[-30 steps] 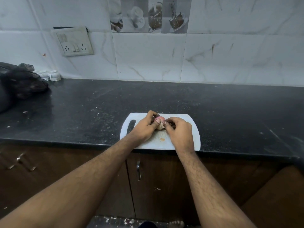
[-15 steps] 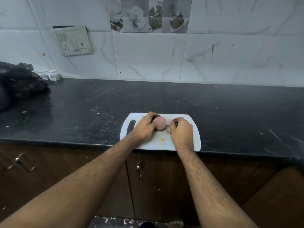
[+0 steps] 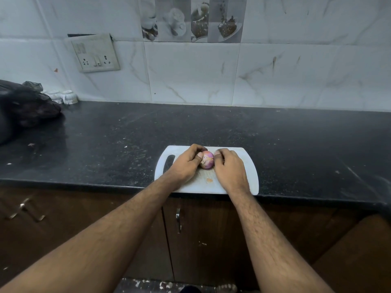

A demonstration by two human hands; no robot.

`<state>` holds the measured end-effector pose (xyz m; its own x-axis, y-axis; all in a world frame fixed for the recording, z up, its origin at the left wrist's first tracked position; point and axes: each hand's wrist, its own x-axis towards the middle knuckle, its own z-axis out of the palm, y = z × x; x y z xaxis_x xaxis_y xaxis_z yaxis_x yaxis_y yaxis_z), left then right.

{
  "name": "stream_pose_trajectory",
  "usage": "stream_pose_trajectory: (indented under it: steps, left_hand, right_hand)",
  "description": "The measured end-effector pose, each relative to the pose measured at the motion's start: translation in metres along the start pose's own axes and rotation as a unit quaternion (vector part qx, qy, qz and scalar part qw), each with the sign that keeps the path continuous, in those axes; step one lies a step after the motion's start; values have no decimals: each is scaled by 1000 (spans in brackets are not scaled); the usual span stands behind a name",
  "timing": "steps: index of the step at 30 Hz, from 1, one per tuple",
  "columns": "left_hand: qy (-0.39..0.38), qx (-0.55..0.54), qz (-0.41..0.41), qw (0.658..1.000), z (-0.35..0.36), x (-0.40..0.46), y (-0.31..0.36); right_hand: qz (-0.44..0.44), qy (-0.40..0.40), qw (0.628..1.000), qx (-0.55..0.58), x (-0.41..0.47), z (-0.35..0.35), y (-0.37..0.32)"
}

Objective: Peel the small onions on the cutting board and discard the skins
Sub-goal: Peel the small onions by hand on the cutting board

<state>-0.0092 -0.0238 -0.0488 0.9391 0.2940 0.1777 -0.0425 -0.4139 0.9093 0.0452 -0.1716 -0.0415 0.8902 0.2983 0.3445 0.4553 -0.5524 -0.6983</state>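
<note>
A small pink-purple onion (image 3: 207, 159) sits over the white cutting board (image 3: 249, 178) at the counter's front edge. My left hand (image 3: 187, 163) grips the onion from the left, thumb on its front. My right hand (image 3: 229, 168) closes on it from the right, fingers curled against its side. A small scrap of skin (image 3: 209, 180) lies on the board just below the onion. Any other onions are hidden behind my hands.
The board lies on a dark stone countertop (image 3: 105, 144). A black bag (image 3: 23, 108) and small white cups (image 3: 63, 96) stand at the far left by the tiled wall. A wall socket (image 3: 95, 55) hangs above. Brown cabinet doors (image 3: 190, 240) run below the counter.
The onion has been turned between my hands and shows more bare pink surface. My right hand has shifted from pulling at its near side to holding its right side.
</note>
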Motion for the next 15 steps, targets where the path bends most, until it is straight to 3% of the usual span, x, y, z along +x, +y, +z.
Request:
stream_pose_trajectory:
  steps: [4,10,15]
  left_hand:
    - [-4,6,13,1000,0,-1,2]
    - [-53,-21,-21,998,-2,-6,9]
    - [-37,60,23,997,-2,-8,7]
  right_hand:
    - [-41,-8,998,51,-2,-2,4]
    - [-19,9,998,66,-6,-5,3]
    - [-18,-6,999,45,-5,-3,3]
